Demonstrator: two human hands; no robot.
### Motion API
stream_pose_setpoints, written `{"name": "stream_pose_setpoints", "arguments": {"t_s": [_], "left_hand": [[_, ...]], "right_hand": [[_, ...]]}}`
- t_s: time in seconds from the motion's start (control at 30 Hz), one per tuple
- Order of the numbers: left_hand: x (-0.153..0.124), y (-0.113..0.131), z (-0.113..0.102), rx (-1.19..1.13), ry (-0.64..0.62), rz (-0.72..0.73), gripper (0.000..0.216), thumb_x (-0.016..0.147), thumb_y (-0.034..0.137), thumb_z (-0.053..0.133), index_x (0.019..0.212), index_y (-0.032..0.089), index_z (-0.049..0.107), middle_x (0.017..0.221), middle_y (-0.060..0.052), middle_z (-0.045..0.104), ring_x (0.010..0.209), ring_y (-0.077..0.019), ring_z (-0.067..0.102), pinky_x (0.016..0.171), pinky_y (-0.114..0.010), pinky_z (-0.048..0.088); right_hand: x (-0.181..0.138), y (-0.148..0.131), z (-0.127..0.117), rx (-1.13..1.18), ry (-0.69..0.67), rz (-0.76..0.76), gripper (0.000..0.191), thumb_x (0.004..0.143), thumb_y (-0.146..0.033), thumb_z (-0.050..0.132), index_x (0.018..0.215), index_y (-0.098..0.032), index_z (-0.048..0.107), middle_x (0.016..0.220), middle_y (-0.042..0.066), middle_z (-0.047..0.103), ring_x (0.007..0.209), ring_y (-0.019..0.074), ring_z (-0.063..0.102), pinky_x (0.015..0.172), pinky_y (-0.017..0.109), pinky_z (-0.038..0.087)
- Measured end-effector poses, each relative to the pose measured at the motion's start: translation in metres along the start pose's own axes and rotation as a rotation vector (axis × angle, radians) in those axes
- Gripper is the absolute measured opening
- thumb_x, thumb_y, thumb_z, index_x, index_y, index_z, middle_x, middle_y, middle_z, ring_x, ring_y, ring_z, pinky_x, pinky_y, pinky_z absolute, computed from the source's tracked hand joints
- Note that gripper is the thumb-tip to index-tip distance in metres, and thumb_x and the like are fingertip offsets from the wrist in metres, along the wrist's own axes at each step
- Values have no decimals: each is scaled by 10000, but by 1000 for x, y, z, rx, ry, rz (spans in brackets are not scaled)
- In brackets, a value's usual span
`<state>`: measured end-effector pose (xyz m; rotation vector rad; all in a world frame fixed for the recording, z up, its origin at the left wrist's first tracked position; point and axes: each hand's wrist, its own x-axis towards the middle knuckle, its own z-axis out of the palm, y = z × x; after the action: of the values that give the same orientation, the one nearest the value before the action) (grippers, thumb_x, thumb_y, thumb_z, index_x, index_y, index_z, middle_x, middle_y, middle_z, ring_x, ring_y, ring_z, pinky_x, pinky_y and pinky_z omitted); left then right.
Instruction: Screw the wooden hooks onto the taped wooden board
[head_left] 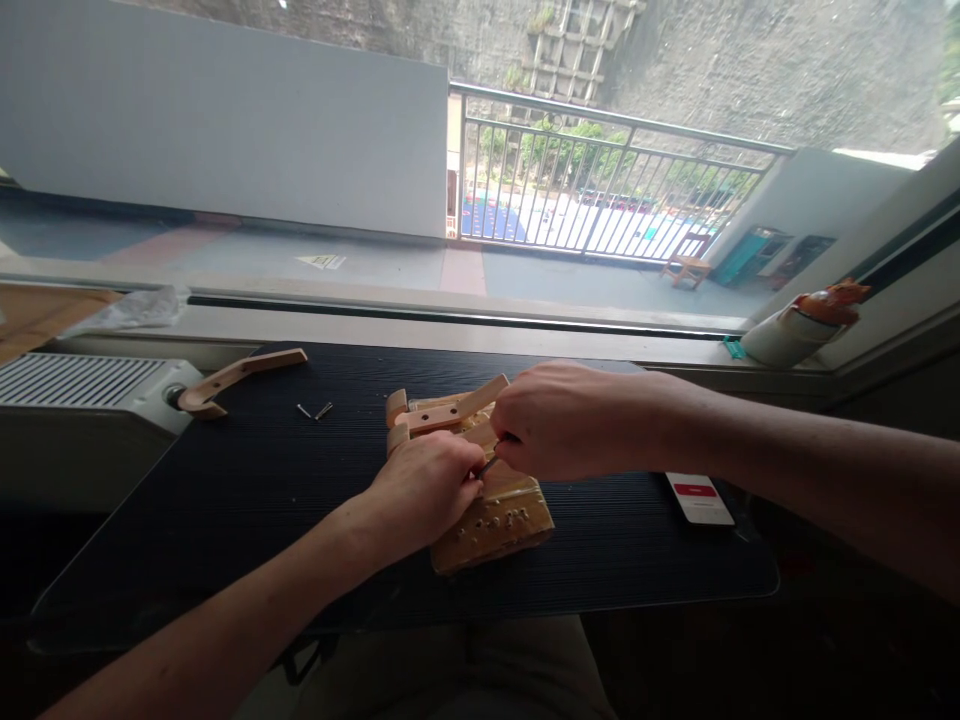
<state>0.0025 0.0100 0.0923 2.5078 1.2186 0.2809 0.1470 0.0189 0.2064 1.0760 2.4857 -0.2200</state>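
A wooden assembly (491, 515) of a perforated board with curved wooden pieces (442, 408) on top lies in the middle of the black table (247, 480). My left hand (424, 490) presses down on the board, fingers curled. My right hand (559, 420) is closed on a thin metal tool (489, 465) whose tip meets the assembly between the two hands.
A loose curved wooden piece (232, 380) lies at the table's far left, beside a white radiator (82, 385). Two small screws (315, 410) lie near it. A white and red phone (699, 498) rests at the right. A window sill runs behind the table.
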Motion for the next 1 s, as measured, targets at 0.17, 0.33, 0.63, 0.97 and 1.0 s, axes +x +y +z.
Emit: {"name": "stream_pose_setpoints", "arguments": {"t_s": [0.17, 0.33, 0.63, 0.97, 1.0], "left_hand": [[0, 4, -3, 46, 6, -2, 203, 777, 246, 531, 619, 184, 642, 730, -37, 696, 781, -210, 610, 749, -331, 384], [-1, 4, 0, 103, 38, 13, 221, 781, 254, 518, 611, 184, 641, 675, -40, 685, 736, -221, 615, 705, -337, 372], [-1, 0, 3, 23, 9, 3, 213, 797, 281, 531, 663, 190, 670, 745, -56, 696, 783, -226, 616, 748, -347, 382], [-1, 1, 4, 128, 57, 39, 205, 794, 253, 512, 687, 200, 678, 724, -37, 698, 770, -233, 610, 760, -376, 371], [-1, 1, 5, 129, 61, 37, 190, 790, 251, 516, 716, 206, 685, 742, -39, 702, 786, -241, 611, 772, -388, 369]], "right_hand": [[-3, -2, -4, -8, 8, -39, 122, 709, -157, 539, 743, -148, 656, 660, 30, 603, 538, 105, 426, 508, 259, 261], [-4, -1, -8, 19, 28, -176, 145, 691, -77, 532, 769, -128, 644, 716, 26, 620, 596, 100, 460, 525, 243, 290], [4, -1, -3, 19, -4, -59, 141, 740, -159, 494, 746, -140, 634, 657, 26, 595, 538, 102, 415, 479, 250, 266], [-10, -4, -8, 2, 60, -217, 151, 712, -67, 539, 791, -127, 652, 743, 29, 620, 621, 98, 475, 558, 237, 300], [-8, -5, -6, -11, 68, -235, 138, 720, -54, 529, 754, -118, 648, 734, 33, 619, 621, 96, 470, 568, 239, 301]]}}
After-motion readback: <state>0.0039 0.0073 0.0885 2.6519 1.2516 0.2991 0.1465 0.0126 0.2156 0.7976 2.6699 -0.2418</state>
